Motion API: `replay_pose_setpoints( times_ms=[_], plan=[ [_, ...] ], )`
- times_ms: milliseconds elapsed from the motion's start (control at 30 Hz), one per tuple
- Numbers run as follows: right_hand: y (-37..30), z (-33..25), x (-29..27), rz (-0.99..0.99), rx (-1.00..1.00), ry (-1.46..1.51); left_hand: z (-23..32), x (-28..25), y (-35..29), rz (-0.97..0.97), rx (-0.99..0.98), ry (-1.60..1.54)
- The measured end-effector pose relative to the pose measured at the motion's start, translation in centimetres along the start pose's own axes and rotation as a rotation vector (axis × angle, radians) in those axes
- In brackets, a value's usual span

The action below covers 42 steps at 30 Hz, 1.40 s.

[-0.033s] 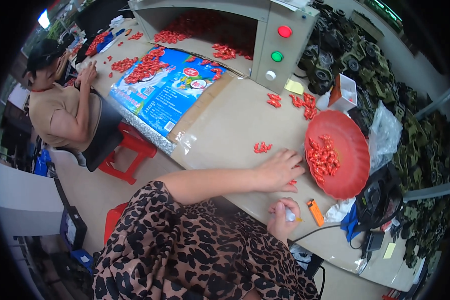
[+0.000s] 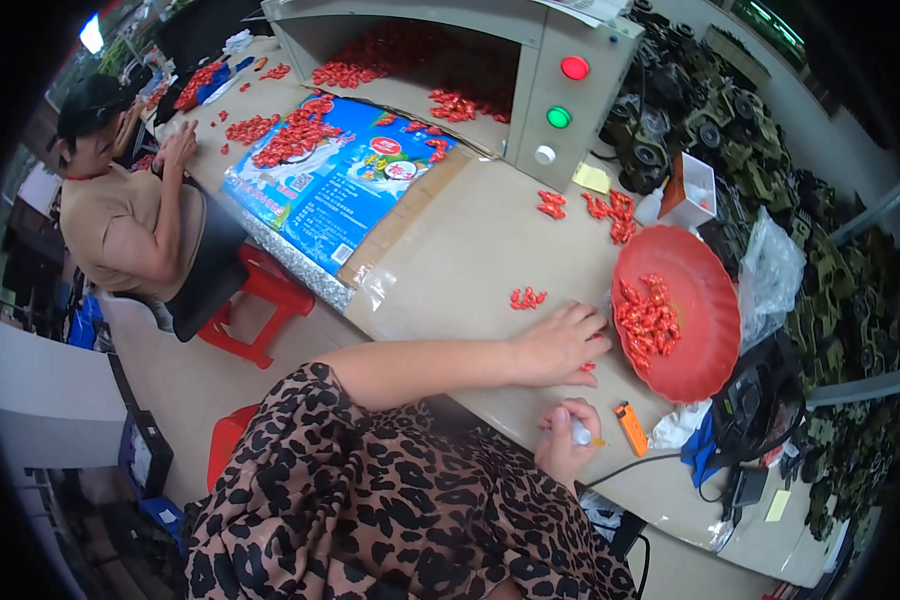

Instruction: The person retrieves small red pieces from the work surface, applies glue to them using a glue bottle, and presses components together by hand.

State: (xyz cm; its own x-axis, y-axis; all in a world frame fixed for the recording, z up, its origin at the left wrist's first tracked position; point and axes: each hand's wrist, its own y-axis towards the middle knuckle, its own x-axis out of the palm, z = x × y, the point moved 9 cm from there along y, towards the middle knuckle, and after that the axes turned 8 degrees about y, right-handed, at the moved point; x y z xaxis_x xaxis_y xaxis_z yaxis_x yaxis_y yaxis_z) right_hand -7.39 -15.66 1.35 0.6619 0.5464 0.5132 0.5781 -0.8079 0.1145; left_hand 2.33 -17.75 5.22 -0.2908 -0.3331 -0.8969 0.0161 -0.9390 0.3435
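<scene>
My left hand [image 2: 560, 345] reaches across the tabletop, its fingers bent down and closed around small glossy red pieces [image 2: 588, 367], mostly hidden by the fingers. Closer to the table's front edge, my right hand [image 2: 567, 445] is wrapped around a small whitish squeeze bottle [image 2: 581, 432] with a thin amber tip pointing right. A little cluster of red pieces [image 2: 527, 298] lies just beyond my left hand. To the right of that hand stands a scalloped red bowl [image 2: 712, 325] with a heap of similar red pieces [image 2: 648, 318] in it.
An orange lighter [image 2: 631, 429] lies right of my right hand, by crumpled white tissue [image 2: 678, 425]. Behind are a grey machine [image 2: 580, 120] with lit buttons and a blue printed cardboard sheet [image 2: 320, 210] bearing red pieces. Another person [image 2: 135, 215] sits at the left. Dark green toy vehicles [image 2: 710, 130] pile up right.
</scene>
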Motion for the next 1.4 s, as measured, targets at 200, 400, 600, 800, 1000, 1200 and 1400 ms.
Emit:
replay_pose_setpoints(
  times_ms=[200,400,600,800,1000,1200,1400],
  plan=[
    [-0.1,0.2,-0.5,0.063,0.013,-0.105,0.4,-1.5,-0.6,0.068,0.006,0.043],
    [0.3,0.5,-0.6,0.086,-0.001,-0.123,-1.9,-4.8,-4.6,0.212,-0.054,-0.054],
    [0.3,0.4,0.6,0.089,0.139,-0.331,-6.5,-8.2,-8.4,0.224,-0.175,-0.221],
    [1.1,-0.9,0.5,0.125,-0.036,-0.627,-17.6,-12.3,-9.7,0.368,-0.398,-0.037],
    [0.5,-0.6,1.0,0.144,-0.03,-0.559,-33.0,-18.3,-13.4,0.61,-0.762,0.399],
    [1.0,-0.8,1.6,0.158,-0.004,-0.649,-37.9,-17.4,-10.6,0.441,-0.93,0.289],
    [1.4,-0.4,1.4,0.205,0.048,-0.738,-38.4,-15.7,-9.3,0.459,-0.813,0.233]
  ],
)
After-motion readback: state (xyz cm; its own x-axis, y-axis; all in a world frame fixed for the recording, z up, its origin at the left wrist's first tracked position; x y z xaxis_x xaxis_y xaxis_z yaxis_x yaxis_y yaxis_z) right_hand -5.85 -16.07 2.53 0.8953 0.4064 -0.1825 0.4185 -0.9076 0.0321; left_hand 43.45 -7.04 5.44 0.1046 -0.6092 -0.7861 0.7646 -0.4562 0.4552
